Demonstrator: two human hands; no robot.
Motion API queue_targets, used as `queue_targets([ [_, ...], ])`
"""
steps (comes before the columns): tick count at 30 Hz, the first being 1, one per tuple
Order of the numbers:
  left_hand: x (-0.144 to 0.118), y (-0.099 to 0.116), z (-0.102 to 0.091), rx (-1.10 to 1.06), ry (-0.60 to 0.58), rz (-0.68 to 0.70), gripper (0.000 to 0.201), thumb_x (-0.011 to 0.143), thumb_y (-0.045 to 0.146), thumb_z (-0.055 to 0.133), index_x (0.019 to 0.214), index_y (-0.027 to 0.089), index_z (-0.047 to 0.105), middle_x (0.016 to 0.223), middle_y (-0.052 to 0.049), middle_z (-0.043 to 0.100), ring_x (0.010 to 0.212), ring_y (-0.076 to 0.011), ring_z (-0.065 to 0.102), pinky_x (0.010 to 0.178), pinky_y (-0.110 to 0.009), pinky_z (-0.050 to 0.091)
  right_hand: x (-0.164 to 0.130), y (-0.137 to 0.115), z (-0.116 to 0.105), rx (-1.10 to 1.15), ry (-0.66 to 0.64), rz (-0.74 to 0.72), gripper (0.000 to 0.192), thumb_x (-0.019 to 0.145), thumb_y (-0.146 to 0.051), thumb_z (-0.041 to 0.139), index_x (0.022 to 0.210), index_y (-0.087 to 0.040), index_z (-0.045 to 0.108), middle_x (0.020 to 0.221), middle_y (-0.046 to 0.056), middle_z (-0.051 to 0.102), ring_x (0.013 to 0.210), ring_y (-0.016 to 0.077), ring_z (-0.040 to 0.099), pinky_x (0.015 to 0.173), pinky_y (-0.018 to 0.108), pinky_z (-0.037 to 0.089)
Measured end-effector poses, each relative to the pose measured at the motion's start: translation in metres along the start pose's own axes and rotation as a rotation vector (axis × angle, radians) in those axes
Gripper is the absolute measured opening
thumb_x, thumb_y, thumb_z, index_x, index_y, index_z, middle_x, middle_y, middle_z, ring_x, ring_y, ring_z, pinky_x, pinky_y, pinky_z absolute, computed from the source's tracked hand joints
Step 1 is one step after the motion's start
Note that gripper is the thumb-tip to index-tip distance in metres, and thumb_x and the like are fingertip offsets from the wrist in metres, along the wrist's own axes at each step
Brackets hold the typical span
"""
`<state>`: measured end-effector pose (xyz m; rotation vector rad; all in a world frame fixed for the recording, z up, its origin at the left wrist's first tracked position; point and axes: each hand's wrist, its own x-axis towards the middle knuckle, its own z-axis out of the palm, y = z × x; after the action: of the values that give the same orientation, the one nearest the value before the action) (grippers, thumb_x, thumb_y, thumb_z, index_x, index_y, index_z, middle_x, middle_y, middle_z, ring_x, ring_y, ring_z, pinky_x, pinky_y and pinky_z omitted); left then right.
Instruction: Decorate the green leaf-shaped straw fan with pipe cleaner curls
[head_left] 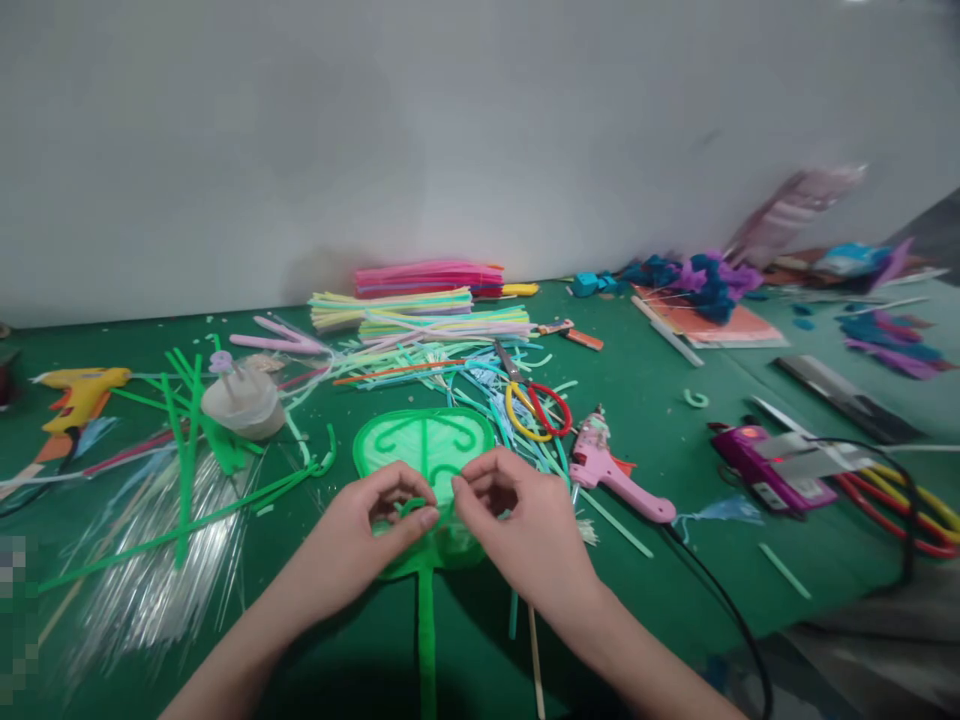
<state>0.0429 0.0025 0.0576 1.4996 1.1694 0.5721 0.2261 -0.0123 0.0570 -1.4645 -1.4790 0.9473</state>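
A green fan-shaped piece (424, 440) lies in front of me, edged with fuzzy pipe cleaner and backed with pale translucent green. Curled pipe-cleaner scrolls decorate its upper part, and a green wrapped stem (426, 640) runs down toward me. Over its left half, my left hand (382, 515) is closed in a pinch around a small curl of green pipe cleaner (411, 506). My right hand (517, 515) pinches at the piece's middle, thumb and forefinger together by a second green curl (442, 478). The fingers partly hide what lies between them and the lower part of the fan.
Red-and-yellow scissors (536, 408) and a pink glue gun (619, 480) with a black cord lie to the right. Pipe-cleaner bundles (420, 308) are at the back. On the left are a yellow glue gun (81, 395), a whitish tub (244, 400) and clear strands (172, 560).
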Motion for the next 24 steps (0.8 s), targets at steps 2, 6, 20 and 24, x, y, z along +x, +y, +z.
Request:
queue_targets([
  [2, -0.005, -0.004, 0.000, 0.061, 0.031, -0.078, 0.021, 0.087, 0.042, 0.061, 0.094, 0.023, 0.058, 0.071, 0.005, 0.055, 0.070, -0.0135, 0.052, 0.066, -0.024, 0.040, -0.006, 0.004, -0.001, -0.026, -0.085, 0.036, 0.006, 0.080, -0.021, 0.060, 0.075, -0.019, 0.059, 0.061, -0.002, 0.064, 0.052, 0.0108, 0.057, 0.050, 0.019, 0.042],
  [6, -0.012, -0.015, 0.001, 0.201, 0.061, -0.148, 0.025, 0.086, 0.045, 0.060, 0.096, 0.023, 0.055, 0.062, 0.008, 0.048, 0.058, -0.0128, 0.046, 0.055, -0.023, 0.033, -0.017, 0.013, -0.004, -0.159, -0.222, 0.070, 0.013, 0.080, -0.021, 0.060, 0.068, -0.019, 0.059, 0.057, -0.004, 0.060, 0.051, 0.0099, 0.052, 0.050, 0.020, 0.035],
  [20, -0.029, -0.055, -0.002, 0.664, 0.224, 0.334, 0.031, 0.083, 0.041, 0.069, 0.111, 0.029, 0.062, 0.100, -0.001, 0.067, 0.096, -0.0212, 0.061, 0.083, -0.033, 0.049, -0.010, 0.023, 0.003, -0.350, -0.413, 0.241, 0.020, 0.085, -0.025, 0.056, 0.065, -0.020, 0.059, 0.051, -0.006, 0.053, 0.046, 0.0090, 0.046, 0.047, 0.022, 0.027],
  [24, -0.025, -0.057, 0.002, 0.676, 0.249, 0.350, 0.027, 0.085, 0.037, 0.067, 0.110, 0.027, 0.062, 0.096, -0.002, 0.065, 0.094, -0.0220, 0.060, 0.081, -0.035, 0.049, -0.013, 0.023, 0.005, -0.369, -0.417, 0.237, 0.017, 0.084, -0.021, 0.058, 0.068, -0.021, 0.054, 0.050, -0.007, 0.050, 0.045, 0.0092, 0.045, 0.047, 0.023, 0.026],
])
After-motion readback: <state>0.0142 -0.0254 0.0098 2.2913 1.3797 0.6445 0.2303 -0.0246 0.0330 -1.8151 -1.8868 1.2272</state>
